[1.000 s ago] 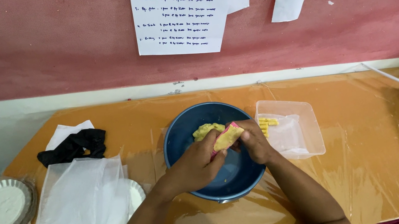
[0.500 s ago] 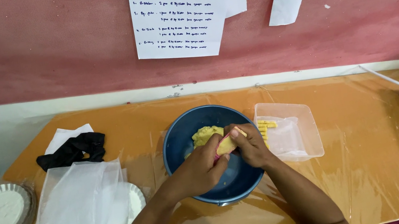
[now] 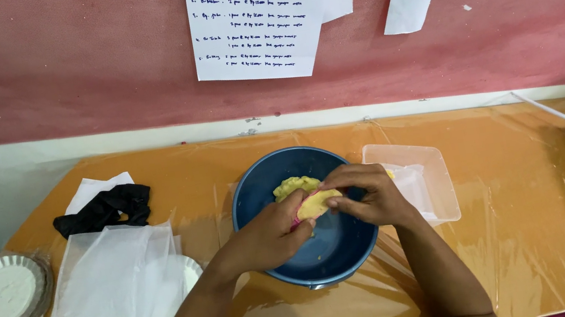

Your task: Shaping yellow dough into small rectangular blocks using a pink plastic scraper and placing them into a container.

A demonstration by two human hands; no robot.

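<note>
While over blue bowl (image 3: 258, 193) | left hand (image 3: 265, 236), right hand (image 3: 369, 194) pinch yellow dough (image 3: 317, 203) between fingertips

The left hand (image 3: 265, 236) hides part of the yellow dough piece (image 3: 316, 203); both forearms are cut off below.

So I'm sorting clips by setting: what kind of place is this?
Probably a small food-prep workspace, home or workshop rather than a commercial kitchen. Both hands shape yellow dough over a blue bowl, on a plastic-covered table, with handwritten notes taped to the wall.
</note>
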